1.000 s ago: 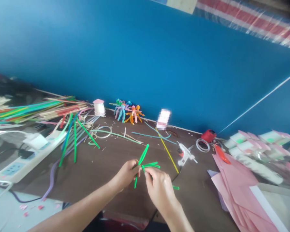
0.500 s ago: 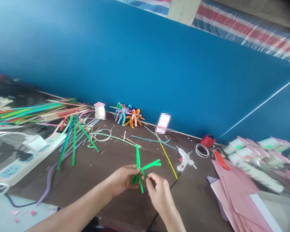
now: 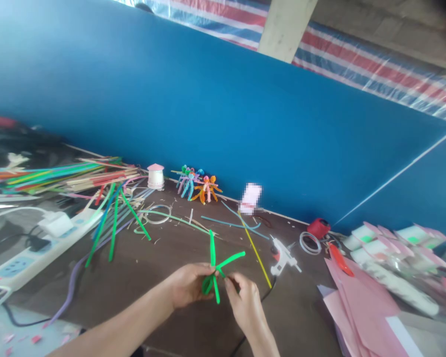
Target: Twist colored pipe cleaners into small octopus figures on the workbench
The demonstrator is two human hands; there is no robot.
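Note:
Bright green pipe cleaners [image 3: 213, 250], joined in the middle with arms pointing several ways, are held above the table between both hands. My left hand [image 3: 189, 285] is closed around the joint, thumb on top, with a coiled green part against its fingers. My right hand [image 3: 243, 297] pinches the end of one short green arm on the right side. One arm of the piece stands up, another points to the upper right, and one hangs down.
Loose pipe cleaners [image 3: 59, 176] and a power strip [image 3: 40, 253] lie at left. Small pipe-cleaner figures [image 3: 206, 188] stand by the blue wall. Right of my hands are a yellow pipe cleaner [image 3: 256, 253], a glue gun [image 3: 282, 257], a tape roll [image 3: 310, 243] and pink sheets [image 3: 364, 297].
The view has tilted up slightly, so everything sits a little lower. Both hands keep their hold, and the arms at the upper right now appear as one strip instead of two.

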